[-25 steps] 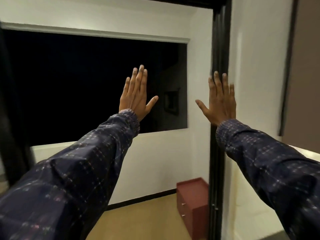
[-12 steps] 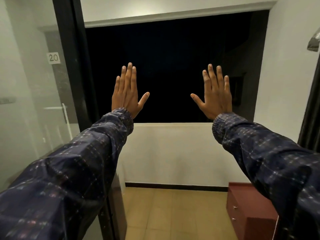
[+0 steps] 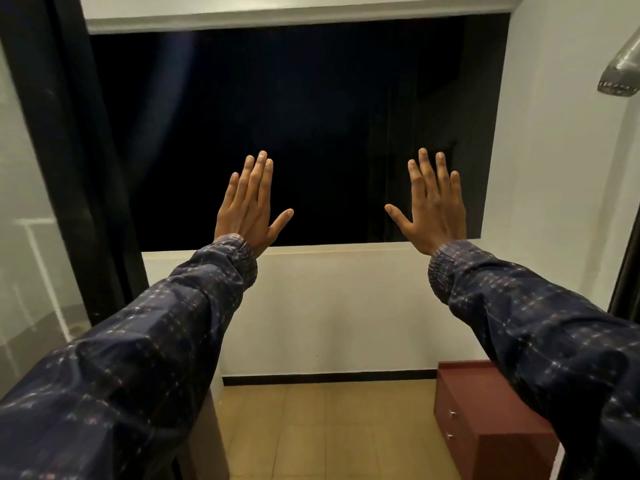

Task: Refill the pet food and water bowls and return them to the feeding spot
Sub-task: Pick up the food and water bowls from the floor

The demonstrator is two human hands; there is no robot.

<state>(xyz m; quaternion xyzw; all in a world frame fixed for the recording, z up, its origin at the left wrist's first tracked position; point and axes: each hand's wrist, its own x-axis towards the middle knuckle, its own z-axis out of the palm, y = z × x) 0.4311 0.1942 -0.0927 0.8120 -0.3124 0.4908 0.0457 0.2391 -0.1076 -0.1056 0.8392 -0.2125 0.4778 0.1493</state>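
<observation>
Left hand (image 3: 247, 209) and right hand (image 3: 433, 207) raised, fingers straight, holding nothing. Bowls, food, water nowhere in view. Risk: walking with gaze up, foot may catch red cabinet (image 3: 485, 420) low at right, or shoulder may clip dark door frame (image 3: 72, 161).

We wore long dark navy sleeves, the left sleeve (image 3: 145, 341) and the right sleeve (image 3: 540, 327) alike, of thin, slightly glossy fabric crossed by a faint plaid of pale and reddish dashes. Gathered elastic cuffs closed each at the wrist; our hands were bare.
</observation>
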